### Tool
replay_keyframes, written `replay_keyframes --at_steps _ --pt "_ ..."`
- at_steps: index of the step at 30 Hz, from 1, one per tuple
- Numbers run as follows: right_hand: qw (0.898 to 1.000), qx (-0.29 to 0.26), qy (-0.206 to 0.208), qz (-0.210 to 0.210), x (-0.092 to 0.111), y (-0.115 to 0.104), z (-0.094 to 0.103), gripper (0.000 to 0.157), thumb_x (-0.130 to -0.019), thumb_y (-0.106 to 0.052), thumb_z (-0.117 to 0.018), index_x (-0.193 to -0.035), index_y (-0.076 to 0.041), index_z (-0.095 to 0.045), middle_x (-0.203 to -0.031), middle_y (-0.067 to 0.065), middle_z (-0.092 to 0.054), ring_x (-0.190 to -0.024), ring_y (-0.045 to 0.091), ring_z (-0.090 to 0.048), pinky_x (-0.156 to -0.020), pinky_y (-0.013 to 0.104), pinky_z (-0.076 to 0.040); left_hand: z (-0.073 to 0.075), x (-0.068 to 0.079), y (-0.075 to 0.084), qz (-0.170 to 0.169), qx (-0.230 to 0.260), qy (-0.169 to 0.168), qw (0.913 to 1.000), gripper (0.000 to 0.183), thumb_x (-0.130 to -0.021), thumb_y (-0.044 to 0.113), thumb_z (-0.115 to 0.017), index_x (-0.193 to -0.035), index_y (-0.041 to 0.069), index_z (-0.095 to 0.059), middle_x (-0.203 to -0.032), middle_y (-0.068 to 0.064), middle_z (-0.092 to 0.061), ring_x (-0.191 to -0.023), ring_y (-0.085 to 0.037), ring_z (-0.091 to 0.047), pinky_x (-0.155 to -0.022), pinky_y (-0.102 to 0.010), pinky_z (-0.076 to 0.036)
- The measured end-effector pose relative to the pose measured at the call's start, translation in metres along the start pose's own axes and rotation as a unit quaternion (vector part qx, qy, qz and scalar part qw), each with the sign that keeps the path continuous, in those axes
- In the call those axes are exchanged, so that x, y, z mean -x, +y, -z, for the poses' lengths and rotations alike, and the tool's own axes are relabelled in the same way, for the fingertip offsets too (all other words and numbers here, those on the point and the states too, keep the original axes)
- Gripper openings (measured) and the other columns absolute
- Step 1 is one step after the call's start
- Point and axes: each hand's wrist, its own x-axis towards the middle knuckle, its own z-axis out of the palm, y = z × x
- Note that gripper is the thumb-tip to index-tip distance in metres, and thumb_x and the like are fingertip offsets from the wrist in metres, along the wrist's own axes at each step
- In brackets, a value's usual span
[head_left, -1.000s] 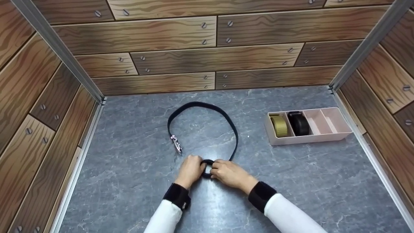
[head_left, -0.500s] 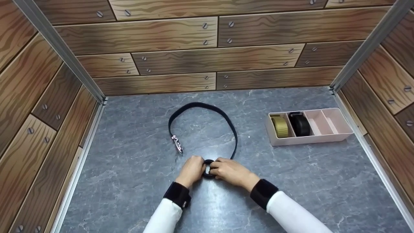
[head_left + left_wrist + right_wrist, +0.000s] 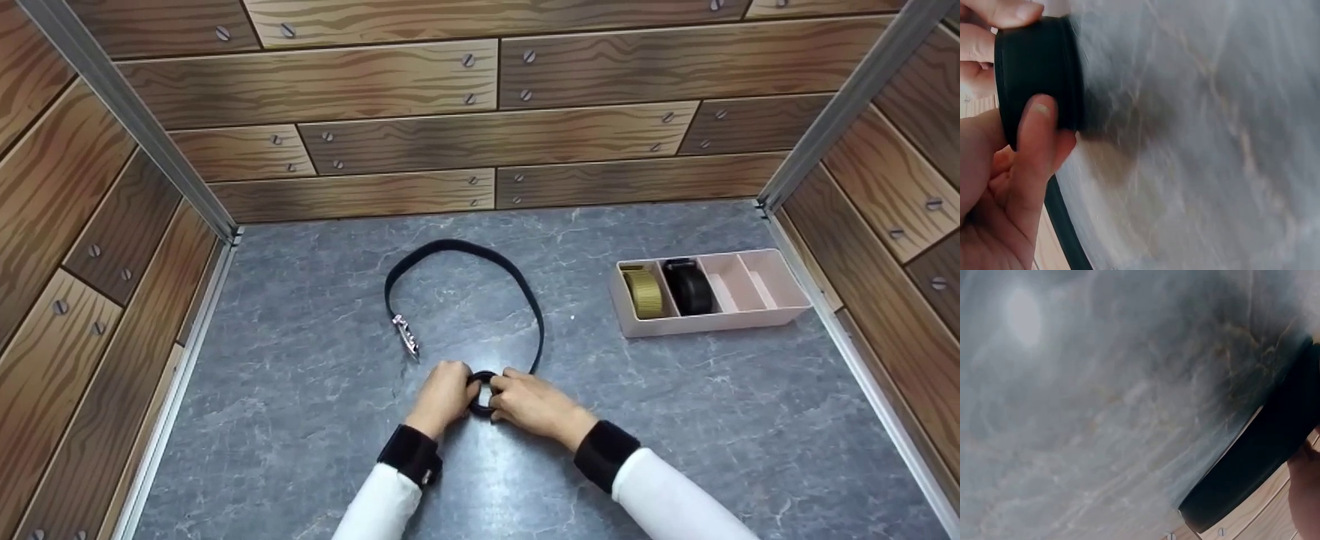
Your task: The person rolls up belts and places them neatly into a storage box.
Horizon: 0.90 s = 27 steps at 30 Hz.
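A black belt (image 3: 454,245) lies on its edge in a wide loop on the grey marbled surface, its silver buckle (image 3: 406,337) at the loop's left end. Its other end is wound into a small round coil (image 3: 480,412) nearest the person. My left hand (image 3: 442,397) grips the coil's left side, the thumb at its inside. From the right, my right hand (image 3: 540,403) holds the coil with bent fingers. In the left wrist view, fingers press the coil (image 3: 1033,62) from two sides. The right wrist view shows the belt strap (image 3: 1258,455) and only part of the hand.
At the right stands a pale pink divided box (image 3: 712,325) with several compartments. A gold rolled belt (image 3: 643,292) and a black rolled belt (image 3: 688,289) sit in its two left compartments. Wood-patterned walls (image 3: 375,191) enclose the surface at the back and sides.
Both hands stay at the coil, and the right fingers shift slightly on it. The belt's loop and buckle keep almost the same place; the whole view moves a little.
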Motion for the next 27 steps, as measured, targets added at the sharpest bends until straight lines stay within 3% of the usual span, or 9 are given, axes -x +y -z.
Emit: replay_keyframes --at_steps 4,8,13,17,21,27 --pt "1.000 -0.015 0.000 -0.025 -0.001 -0.002 0.000 0.016 -0.084 -0.030 -0.075 -0.077 -0.015 -0.071 -0.082 -0.001 -0.053 -0.071 0.017 -0.049 -0.063 0.028 -0.043 0.001 -0.001 0.002 0.001 0.000 0.003 1.0000 0.022 -0.080 0.006 -0.069 -0.061 0.009 -0.059 -0.063 -0.007 -0.062 -0.058 -0.023 -0.061 -0.054 -0.033 -0.049" --pt "0.996 -0.075 -0.026 -0.038 -0.002 0.001 0.002 0.012 -0.086 -0.026 -0.074 -0.084 -0.014 -0.073 -0.090 0.000 -0.059 -0.079 0.017 -0.054 -0.070 0.028 -0.046 0.005 -0.004 0.000 -0.030 -0.021 -0.018 0.9992 0.021 -0.079 0.000 -0.066 -0.060 0.007 -0.059 -0.063 -0.008 -0.062 -0.059 -0.024 -0.061 -0.055 -0.033 -0.049" --pt "0.983 -0.173 -0.055 -0.040 -0.002 0.008 0.007 0.015 -0.087 -0.020 -0.073 -0.099 -0.011 -0.075 -0.108 0.002 -0.064 -0.096 0.017 -0.061 -0.086 0.029 -0.049 0.011 -0.009 -0.004 -0.068 -0.034 -0.057 0.9955 0.019 -0.080 -0.001 -0.067 -0.064 0.008 -0.063 -0.065 -0.005 -0.063 -0.060 -0.021 -0.061 -0.056 -0.030 -0.049" --pt "0.980 -0.188 -0.063 -0.038 -0.002 0.008 0.008 0.015 -0.089 -0.023 -0.071 -0.100 -0.013 -0.075 -0.105 0.000 -0.062 -0.094 0.015 -0.060 -0.085 0.029 -0.048 0.012 -0.011 -0.007 -0.104 -0.040 -0.065 0.9917 0.014 -0.081 0.000 -0.068 -0.070 0.008 -0.066 -0.068 -0.003 -0.064 -0.062 -0.019 -0.060 -0.058 -0.031 -0.048" --pt "0.985 -0.158 -0.056 -0.040 -0.003 0.005 0.006 0.011 -0.090 -0.025 -0.071 -0.094 -0.016 -0.076 -0.094 -0.004 -0.058 -0.086 0.013 -0.057 -0.078 0.029 -0.047 0.009 -0.008 -0.007 -0.093 -0.032 -0.050 0.9939 0.016 -0.082 0.001 -0.066 -0.069 0.010 -0.065 -0.070 -0.002 -0.065 -0.064 -0.019 -0.060 -0.060 -0.034 -0.049" --pt "0.995 -0.086 -0.029 -0.045 -0.001 -0.001 0.001 0.011 -0.090 -0.027 -0.070 -0.094 -0.020 -0.077 -0.087 -0.004 -0.053 -0.076 0.014 -0.052 -0.068 0.029 -0.044 0.001 0.000 -0.004 -0.021 0.014 0.005 0.9997 0.013 -0.083 0.006 -0.069 -0.069 0.008 -0.068 -0.069 -0.004 -0.066 -0.063 -0.020 -0.062 -0.058 -0.035 -0.050"
